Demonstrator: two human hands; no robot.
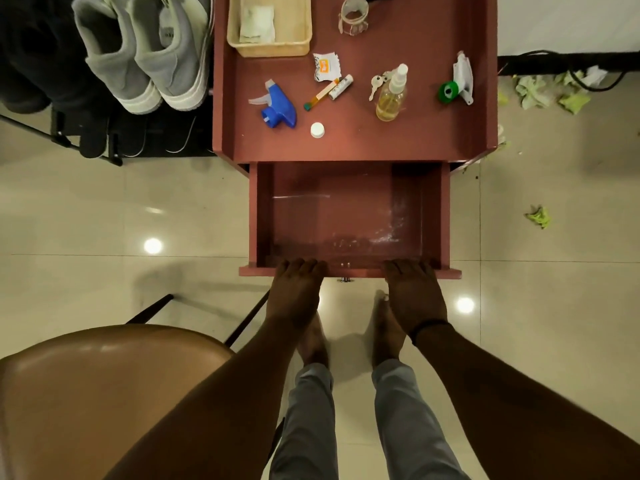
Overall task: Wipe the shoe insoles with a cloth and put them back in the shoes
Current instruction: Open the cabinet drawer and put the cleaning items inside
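Both hands are on the front edge of the open drawer point(349, 216): left hand point(298, 292) at about 7 o'clock of the drawer, right hand point(414, 296) at about 5 o'clock. The fingers of each hand curl over the front panel and clamp on it. The drawer looks bare inside apart from a pale dusty smear toward its right side. No cloth there.

So by my read this is still the hunting-for-supplies stage. The shoes point(138, 53) sit well away at 10 o'clock on a dark rack point(86, 147), a grey pair side by side, heels toward us. Whether the insoles are inside them, I cannot tell from here.

Next move, I'd judge: let go of the drawer or push it in, then reach for something to wipe with. The likeliest candidate is the pale folded piece lying in the basket point(270, 46) at 12 o'clock.

The red counter point(433, 140) carries a blue spray head point(278, 107), a small spray bottle point(393, 95) beside keys point(375, 84), a white cap point(317, 129) and a green tape roll point(448, 91).

Glossy tiled floor point(104, 209), green scraps point(538, 217) scattered at 3 o'clock, a brown chair point(86, 393) at 8 o'clock.
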